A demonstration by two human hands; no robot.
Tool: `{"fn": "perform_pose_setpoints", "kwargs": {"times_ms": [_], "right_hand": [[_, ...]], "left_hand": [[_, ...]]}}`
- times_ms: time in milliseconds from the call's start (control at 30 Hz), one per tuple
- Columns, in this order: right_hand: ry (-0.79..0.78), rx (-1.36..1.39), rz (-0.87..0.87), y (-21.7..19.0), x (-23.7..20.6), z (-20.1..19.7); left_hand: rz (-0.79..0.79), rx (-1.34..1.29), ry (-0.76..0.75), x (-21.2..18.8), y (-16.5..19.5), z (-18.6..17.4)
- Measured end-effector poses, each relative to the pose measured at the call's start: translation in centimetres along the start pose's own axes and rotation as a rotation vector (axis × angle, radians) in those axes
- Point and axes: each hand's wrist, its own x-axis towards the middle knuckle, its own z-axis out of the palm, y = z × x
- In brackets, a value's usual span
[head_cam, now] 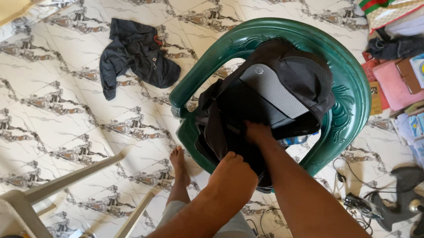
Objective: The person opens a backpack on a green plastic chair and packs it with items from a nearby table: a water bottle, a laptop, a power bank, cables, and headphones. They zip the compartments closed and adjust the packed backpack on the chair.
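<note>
Both hands grip the black backpack [268, 98] on the green plastic chair [346, 83]: left hand [232, 175] fisted on its near edge, right hand [258, 133] fingers tucked inside.

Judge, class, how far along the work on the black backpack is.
Done: the black backpack sits on the green plastic chair. In hand: the left hand and right hand both work at its near edge; what the fingers grip is hidden. Left: a dark garment lies on the tiled floor, untouched.
</note>
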Motion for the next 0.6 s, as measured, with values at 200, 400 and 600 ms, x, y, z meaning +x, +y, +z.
{"fn": "perform_pose_setpoints", "kwargs": {"times_ms": [200, 400, 600], "right_hand": [[0.006, 0.217, -0.022, 1.5, 0.2, -0.9], [0.039, -0.051, 0.001, 2.1, 0.3, -0.2], [-0.128, 0.052, 0.055, 1.6, 0.1, 0.9]], "left_hand": [[-0.005, -0.036, 0.056, 0.0, -0.3, -0.3], [0.011, -0.044, 0.053, 0.3, -0.1, 0.2], [0.020, -0.008, 0.126, 0.0, 0.0, 0.6]]}}
